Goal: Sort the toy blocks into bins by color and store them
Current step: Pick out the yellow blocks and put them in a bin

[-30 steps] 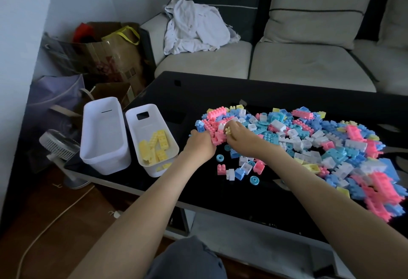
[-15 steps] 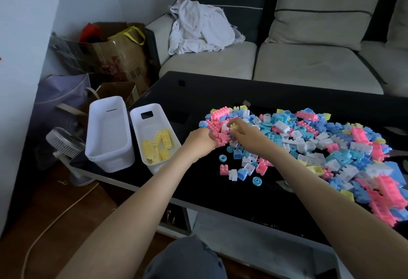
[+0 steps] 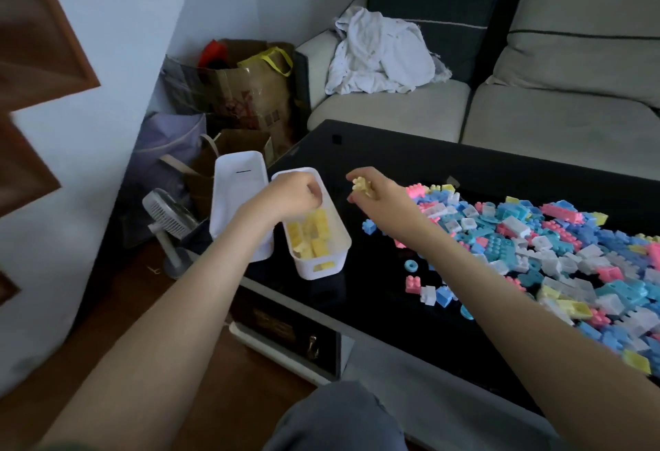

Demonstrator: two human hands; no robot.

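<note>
A white bin holding several yellow blocks stands at the left end of the black table. My left hand hovers over this bin with curled fingers; whatever it may hold is hidden. Just right of the bin, above the table, my right hand pinches a pale yellow block. A second white bin, with nothing visible in it, stands to the left of the first. A wide pile of pink, blue, white and yellow blocks covers the table's right part.
A grey sofa with a crumpled white cloth stands behind the table. Bags and a small fan sit on the floor left of the table. Loose blocks lie near the table's front edge. My knee is below.
Both hands left the block pile and moved left. The left hand now hangs over the bin with yellow blocks; the right hand carries a yellow block toward it. The view swung left.
</note>
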